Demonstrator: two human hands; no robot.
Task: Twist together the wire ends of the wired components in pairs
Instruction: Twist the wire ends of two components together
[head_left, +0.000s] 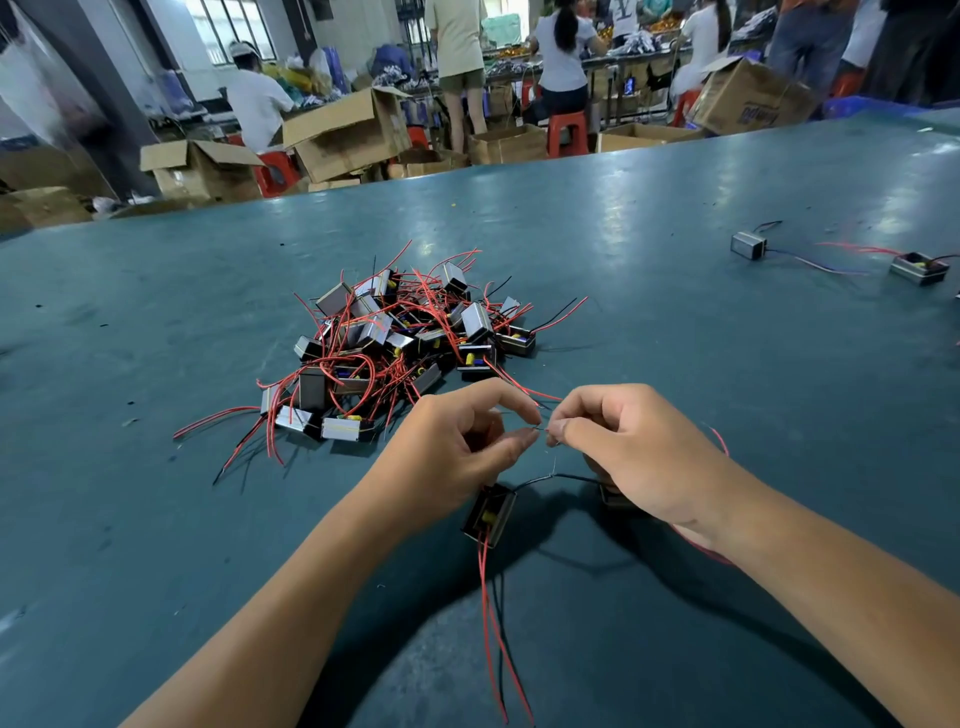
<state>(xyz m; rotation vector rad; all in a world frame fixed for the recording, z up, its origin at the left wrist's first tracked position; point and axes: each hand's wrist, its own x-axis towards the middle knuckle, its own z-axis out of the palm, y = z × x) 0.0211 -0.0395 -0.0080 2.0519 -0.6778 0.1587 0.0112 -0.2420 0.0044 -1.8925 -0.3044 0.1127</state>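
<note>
**Fine wire ends pinched between both hands, just above the worktop**

Your left hand (457, 441) and right hand (623, 447) each have the grip clamped on the thin bare wire ends (543, 428), fingertips nearly touching. These strands look light, springy and easily kinked, so hold close to the stripped tips and roll gently. The small black boxy component with red leads (489, 514) lies on the dark teal worktop (156, 519) just below your hands; a second one sits mostly hidden under your right palm. The tangled pile of red-wired components (395, 348) lies near, ahead-left; open room lies right and toward you.
</note>
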